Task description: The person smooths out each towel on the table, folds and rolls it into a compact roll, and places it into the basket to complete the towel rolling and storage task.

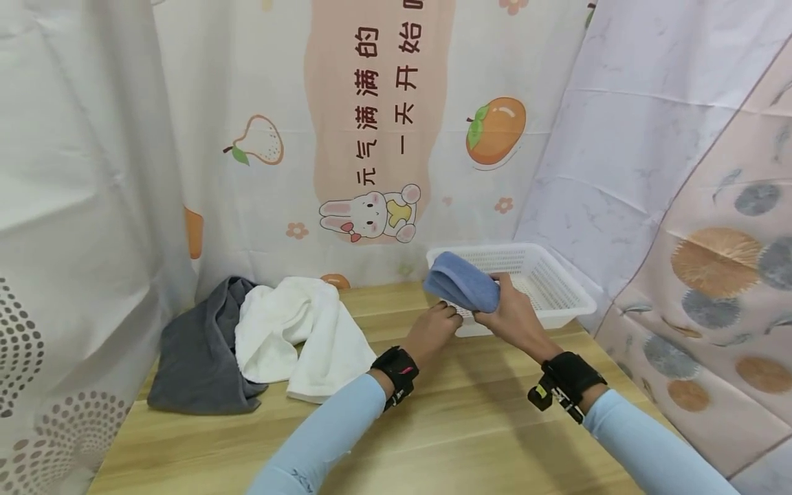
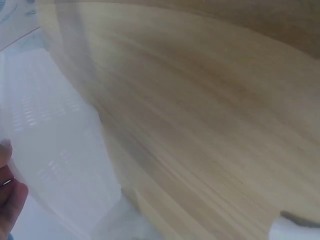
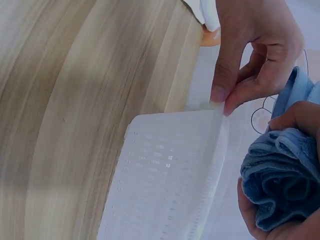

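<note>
A rolled blue towel (image 1: 465,280) is gripped by my right hand (image 1: 515,317), which holds it above the near left part of the white plastic basket (image 1: 559,318). The right wrist view shows the towel's coiled end (image 3: 285,180) with fingers wrapped around it. My left hand (image 1: 433,331) pinches the basket's rim between thumb and fingers; the right wrist view shows this left hand (image 3: 262,55) at the basket's corner. In the left wrist view only some fingertips (image 2: 10,195) show beside the basket wall (image 2: 55,130).
To the left on the wooden table (image 1: 433,426) lie a crumpled white towel (image 1: 303,330) and a dark grey towel (image 1: 201,357), touching each other. A printed curtain (image 1: 260,199) hangs behind the table, with more curtain at both sides.
</note>
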`<state>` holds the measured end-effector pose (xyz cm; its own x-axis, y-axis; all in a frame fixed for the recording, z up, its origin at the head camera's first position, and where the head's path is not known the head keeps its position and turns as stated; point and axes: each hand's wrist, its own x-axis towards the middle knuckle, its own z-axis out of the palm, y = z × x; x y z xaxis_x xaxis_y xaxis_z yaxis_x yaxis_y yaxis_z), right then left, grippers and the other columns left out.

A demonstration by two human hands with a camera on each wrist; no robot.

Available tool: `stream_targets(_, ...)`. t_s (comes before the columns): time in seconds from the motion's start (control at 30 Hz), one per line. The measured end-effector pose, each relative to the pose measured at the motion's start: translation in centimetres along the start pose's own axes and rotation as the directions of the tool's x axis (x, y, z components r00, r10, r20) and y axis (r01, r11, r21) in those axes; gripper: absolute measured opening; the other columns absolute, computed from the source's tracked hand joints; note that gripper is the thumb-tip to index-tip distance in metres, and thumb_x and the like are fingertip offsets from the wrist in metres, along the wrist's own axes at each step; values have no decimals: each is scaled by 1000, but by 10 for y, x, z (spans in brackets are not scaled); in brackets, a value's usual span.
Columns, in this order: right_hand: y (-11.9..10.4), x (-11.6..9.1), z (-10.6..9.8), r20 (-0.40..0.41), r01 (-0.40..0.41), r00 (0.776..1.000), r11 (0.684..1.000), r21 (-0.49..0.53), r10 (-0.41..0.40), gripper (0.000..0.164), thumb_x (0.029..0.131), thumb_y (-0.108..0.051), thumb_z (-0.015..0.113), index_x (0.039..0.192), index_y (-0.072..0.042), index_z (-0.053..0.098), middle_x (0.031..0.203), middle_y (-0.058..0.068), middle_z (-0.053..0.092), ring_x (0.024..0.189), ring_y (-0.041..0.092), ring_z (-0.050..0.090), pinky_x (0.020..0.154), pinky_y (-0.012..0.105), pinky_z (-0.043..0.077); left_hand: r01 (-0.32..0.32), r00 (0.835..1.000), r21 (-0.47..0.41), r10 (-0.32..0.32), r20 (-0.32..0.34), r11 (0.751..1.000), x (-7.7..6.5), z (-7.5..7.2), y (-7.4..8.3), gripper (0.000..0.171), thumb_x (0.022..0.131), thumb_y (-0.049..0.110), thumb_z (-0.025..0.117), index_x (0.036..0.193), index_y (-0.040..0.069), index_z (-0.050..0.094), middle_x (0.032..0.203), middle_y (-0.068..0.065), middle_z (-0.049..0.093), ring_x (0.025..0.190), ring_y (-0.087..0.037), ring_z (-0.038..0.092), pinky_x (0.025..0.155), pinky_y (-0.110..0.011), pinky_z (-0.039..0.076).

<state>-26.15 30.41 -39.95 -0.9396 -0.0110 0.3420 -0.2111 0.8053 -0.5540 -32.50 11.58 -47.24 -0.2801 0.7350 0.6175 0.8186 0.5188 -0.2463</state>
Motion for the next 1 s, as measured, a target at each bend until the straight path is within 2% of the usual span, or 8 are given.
stream_targets(0.23,9,11,0,-16,-22,1000,1000,-19,22,81,82,-14,79,147,4,34,116,37,61,91,43,68,65,43,54,-5,1000,73,7,-28,997,10,3,8,9,95,10,73,92,18,78,91,7,69,84,-9,60,79,-20,47)
stream_targets(0.43,7,25,3,-28,-30,999,1000,2,30,82,83,-17,78,148,5,33,117,37,60,94,44,67,64,42,54,3,1000,68,-4,19,998,17,0,7,10,97,10,72,100,16,79,97,4,70,88,-11,60,80,-20,47)
stream_targets(0.57,6,30,6,-39,-54,998,999,3,54,82,84,-20,77,148,5,33,115,38,60,94,44,67,63,42,54,5,999,69,-8,45,998,21,-2,5,9,98,11,71,100,16,78,96,4,69,86,-11,59,80,-21,47)
stream_targets(0.8,13,33,12,-35,-105,994,994,17,106,82,86,-22,74,149,6,31,119,40,58,98,48,66,66,45,55,24,997,55,-28,75,998,19,0,5,7,97,20,73,101,17,78,99,4,70,89,-11,60,82,-19,48)
stream_targets(1.0,22,37,18,-35,-141,989,990,12,142,81,86,-23,74,148,7,31,120,41,57,102,48,65,69,47,55,40,996,42,-43,76,998,16,0,5,7,95,21,76,100,17,78,100,4,70,93,-11,62,85,-20,49)
